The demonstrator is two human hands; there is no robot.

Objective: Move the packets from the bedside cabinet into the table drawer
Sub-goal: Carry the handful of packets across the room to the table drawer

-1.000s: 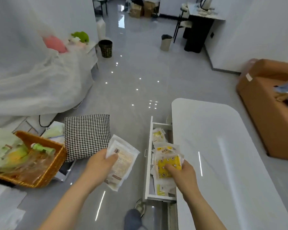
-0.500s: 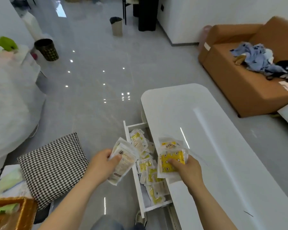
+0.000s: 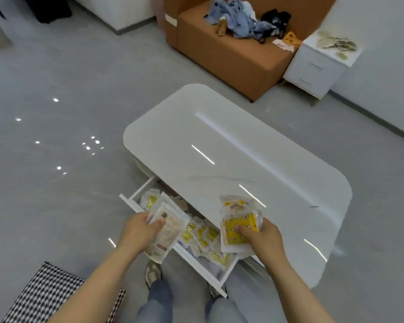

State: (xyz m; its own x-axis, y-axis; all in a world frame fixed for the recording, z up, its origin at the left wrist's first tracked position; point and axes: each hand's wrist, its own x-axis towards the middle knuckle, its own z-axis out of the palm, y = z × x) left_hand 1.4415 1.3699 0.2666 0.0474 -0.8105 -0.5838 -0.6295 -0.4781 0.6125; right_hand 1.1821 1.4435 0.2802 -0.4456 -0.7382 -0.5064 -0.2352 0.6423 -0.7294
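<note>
Step in hand: loading. Left hand [image 3: 138, 231] grips a beige packet stack [image 3: 166, 231] at lower centre, over the left part of the open drawer [image 3: 197, 264]. Right hand [image 3: 264, 238] pinches yellow packets [image 3: 239, 223] over the table [image 3: 231, 148] edge. The drawer already holds loose packets [image 3: 203, 236]. Next move, likely: lower both bundles in and release them. Packets are flat, crinkly, glossy film. Table is smooth white gloss with rounded corners. Bedside cabinet [image 3: 317, 64] at upper right.

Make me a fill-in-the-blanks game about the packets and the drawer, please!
1. The table drawer is ___, with loose packets lying inside.
2. The right hand grips a bundle of packets whose front one is bright ___.
3. The left hand grips pale packets too, so ___ hands are full.
4. The heap of clothes lies on the ___.
Missing words: open, yellow, both, sofa.
</note>
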